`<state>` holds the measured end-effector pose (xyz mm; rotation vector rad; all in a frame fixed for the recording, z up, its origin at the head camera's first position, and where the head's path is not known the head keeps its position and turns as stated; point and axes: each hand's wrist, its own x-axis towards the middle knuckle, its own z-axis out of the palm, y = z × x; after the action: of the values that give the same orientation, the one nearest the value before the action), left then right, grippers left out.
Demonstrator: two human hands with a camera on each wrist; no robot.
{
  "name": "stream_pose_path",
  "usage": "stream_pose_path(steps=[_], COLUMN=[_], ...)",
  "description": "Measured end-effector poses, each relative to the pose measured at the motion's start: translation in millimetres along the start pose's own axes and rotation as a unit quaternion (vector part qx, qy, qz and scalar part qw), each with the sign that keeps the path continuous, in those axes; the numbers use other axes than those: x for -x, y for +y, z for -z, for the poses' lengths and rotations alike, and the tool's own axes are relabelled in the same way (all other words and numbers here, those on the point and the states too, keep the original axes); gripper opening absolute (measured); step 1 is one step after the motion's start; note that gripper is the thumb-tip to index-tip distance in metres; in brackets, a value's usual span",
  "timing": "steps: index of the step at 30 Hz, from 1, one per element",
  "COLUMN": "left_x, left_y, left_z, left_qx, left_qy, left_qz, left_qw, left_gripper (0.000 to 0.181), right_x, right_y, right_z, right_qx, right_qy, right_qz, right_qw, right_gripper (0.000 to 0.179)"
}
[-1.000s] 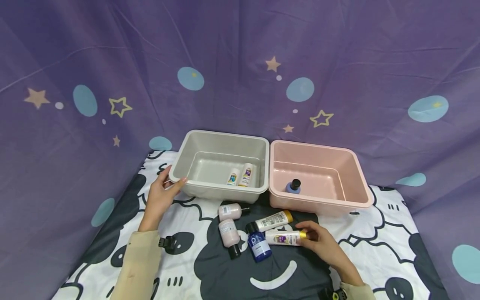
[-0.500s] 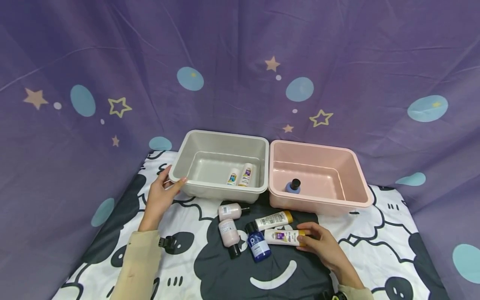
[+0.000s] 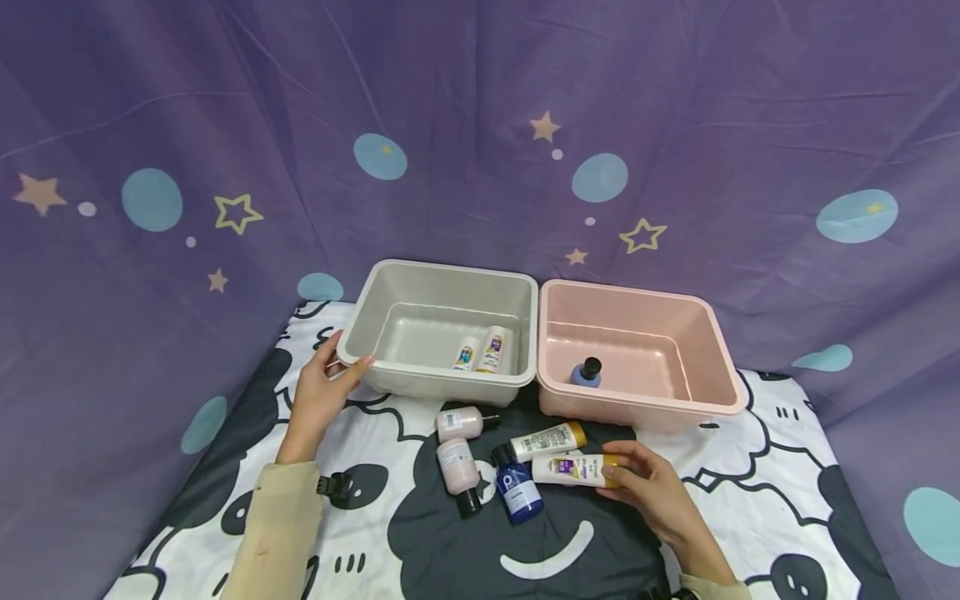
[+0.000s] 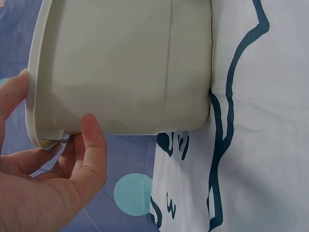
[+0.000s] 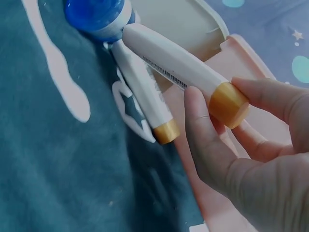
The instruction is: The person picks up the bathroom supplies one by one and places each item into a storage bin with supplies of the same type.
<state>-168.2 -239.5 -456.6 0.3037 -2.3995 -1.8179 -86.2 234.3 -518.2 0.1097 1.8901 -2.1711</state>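
My right hand [image 3: 658, 492] pinches a white squeeze tube [image 3: 553, 469] by its gold cap end. In the right wrist view that tube [image 5: 169, 55] is raised at a slant above a second gold-capped tube [image 5: 142, 87], which lies on the cloth. My left hand [image 3: 321, 398] grips the front left corner of a grey plastic bin [image 3: 442, 383], with the thumb at its rim and the fingers bent beneath. Beside the tubes lie a blue bottle [image 3: 517, 492] with a black cap and two pale pink bottles [image 3: 457, 467] with black caps.
Two small white tubes [image 3: 491, 350] lie inside the grey bin. Against its right side stands a pink bin [image 3: 637, 408] holding a black-capped bluish bottle [image 3: 587, 377]. A sheep-print cloth [image 3: 360, 533] covers the surface; a purple curtain [image 3: 465, 108] hangs behind.
My right hand has closed its hold on the front tube and lifted it slightly, shifting it a little away from me. The left hand has stayed on the grey bin.
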Motion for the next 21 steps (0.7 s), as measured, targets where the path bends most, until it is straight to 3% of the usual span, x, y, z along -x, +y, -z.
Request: stream_pose_path(steps=[4, 10, 21], left_x=[0.1, 0.1, -0.5], left_y=[1.0, 1.3, 0.7], left_z=[0.0, -0.3, -0.3], left_qx=[0.001, 0.003, 0.001], left_qy=[0.0, 0.002, 0.002], left_qz=[0.003, 0.007, 0.005], left_qw=[1.0, 1.0, 1.0], left_gripper=[0.084, 0.083, 0.086], right_x=[2.4, 6.9, 4.5], right_y=[-5, -17, -52], right_z=[-1, -6, -17], right_qx=[-0.009, -0.017, -0.027], right_qy=[-0.009, -0.031, -0.056], right_qz=[0.018, 0.058, 0.103], right_qw=[0.9998, 0.9977, 0.9928], right_gripper=[0.047, 0.026, 0.032])
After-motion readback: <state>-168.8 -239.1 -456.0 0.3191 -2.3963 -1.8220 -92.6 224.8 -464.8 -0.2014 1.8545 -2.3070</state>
